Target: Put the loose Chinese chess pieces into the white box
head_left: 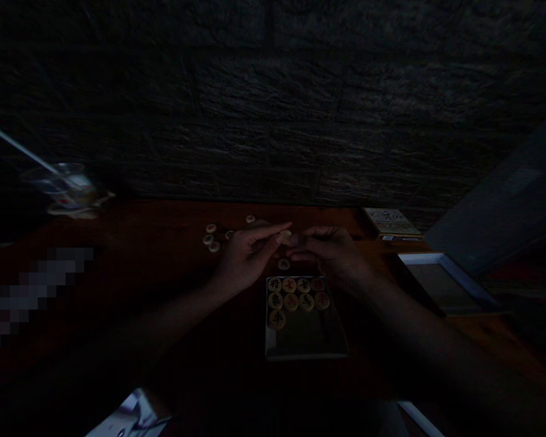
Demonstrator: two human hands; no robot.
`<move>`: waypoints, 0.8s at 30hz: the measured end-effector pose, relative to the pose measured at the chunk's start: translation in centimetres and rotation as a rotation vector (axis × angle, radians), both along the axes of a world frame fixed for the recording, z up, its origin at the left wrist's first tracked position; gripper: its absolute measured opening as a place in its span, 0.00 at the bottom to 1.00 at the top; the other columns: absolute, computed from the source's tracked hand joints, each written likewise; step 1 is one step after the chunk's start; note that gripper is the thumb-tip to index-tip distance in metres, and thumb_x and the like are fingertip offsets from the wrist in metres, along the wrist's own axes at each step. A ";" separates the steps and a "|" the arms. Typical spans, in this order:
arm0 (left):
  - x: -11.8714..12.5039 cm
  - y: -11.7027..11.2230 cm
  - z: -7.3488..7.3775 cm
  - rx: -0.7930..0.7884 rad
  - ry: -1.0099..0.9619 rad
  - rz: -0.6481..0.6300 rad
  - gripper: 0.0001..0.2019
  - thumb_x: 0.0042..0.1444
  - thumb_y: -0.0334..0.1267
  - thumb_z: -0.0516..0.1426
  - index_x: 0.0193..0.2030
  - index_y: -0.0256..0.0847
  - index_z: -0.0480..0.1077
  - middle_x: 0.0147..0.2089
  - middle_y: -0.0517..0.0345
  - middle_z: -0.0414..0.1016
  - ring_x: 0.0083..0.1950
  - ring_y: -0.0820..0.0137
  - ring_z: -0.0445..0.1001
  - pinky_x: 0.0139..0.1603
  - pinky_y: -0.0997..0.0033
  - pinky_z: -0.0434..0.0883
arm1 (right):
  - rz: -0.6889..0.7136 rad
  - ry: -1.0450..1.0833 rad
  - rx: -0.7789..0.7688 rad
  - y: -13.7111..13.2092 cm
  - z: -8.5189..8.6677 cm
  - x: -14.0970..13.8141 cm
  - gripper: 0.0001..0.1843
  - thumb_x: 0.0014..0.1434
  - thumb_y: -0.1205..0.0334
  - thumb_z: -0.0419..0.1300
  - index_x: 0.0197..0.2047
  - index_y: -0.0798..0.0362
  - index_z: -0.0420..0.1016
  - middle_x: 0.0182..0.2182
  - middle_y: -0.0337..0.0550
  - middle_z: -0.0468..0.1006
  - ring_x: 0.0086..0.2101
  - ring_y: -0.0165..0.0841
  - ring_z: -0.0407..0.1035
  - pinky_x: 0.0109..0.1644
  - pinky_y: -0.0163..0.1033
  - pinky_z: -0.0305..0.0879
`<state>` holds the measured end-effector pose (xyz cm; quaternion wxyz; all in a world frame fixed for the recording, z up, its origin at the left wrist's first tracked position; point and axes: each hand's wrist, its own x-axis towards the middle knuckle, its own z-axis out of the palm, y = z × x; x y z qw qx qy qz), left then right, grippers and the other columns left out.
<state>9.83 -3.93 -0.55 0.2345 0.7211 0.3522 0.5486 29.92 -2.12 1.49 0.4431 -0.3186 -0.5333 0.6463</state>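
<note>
Above the box, my left hand (246, 255) pinches a round xiangqi piece (285, 233) between thumb and forefinger. The fingertips of my right hand (327, 249) are closed at the piece's right side and seem to grip it too; the dim light hides the exact contact. Just below the hands, another xiangqi piece with a dark character (283, 264) lies on the table. Nearer me stands a shallow open box (307, 355). Several pieces with red or black characters (291, 302) fill its upper rows, and one sits at the left of the third row.
Several loose pieces (210, 229) lie left of my left hand. At right are a closed printed box (391, 222) and an open shallow lid or tray (439, 285). A plastic cup with a straw (73, 188) stands far left. A stone wall (264, 109) rises behind the table.
</note>
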 end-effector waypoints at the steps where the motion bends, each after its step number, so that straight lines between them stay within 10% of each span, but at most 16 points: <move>1: 0.0 0.0 0.1 0.013 0.011 0.006 0.14 0.71 0.39 0.60 0.58 0.45 0.82 0.42 0.52 0.85 0.40 0.69 0.81 0.34 0.70 0.78 | -0.003 -0.002 0.001 0.0 0.0 0.0 0.17 0.47 0.50 0.82 0.34 0.52 0.88 0.32 0.46 0.88 0.33 0.35 0.84 0.40 0.39 0.83; 24: -0.3 -0.8 0.3 0.125 0.329 -0.038 0.22 0.73 0.37 0.56 0.71 0.38 0.71 0.46 0.51 0.78 0.44 0.68 0.78 0.42 0.68 0.75 | -0.002 0.007 -0.006 -0.4 0.3 -0.3 0.18 0.43 0.57 0.84 0.33 0.56 0.86 0.27 0.42 0.86 0.26 0.29 0.79 0.31 0.31 0.79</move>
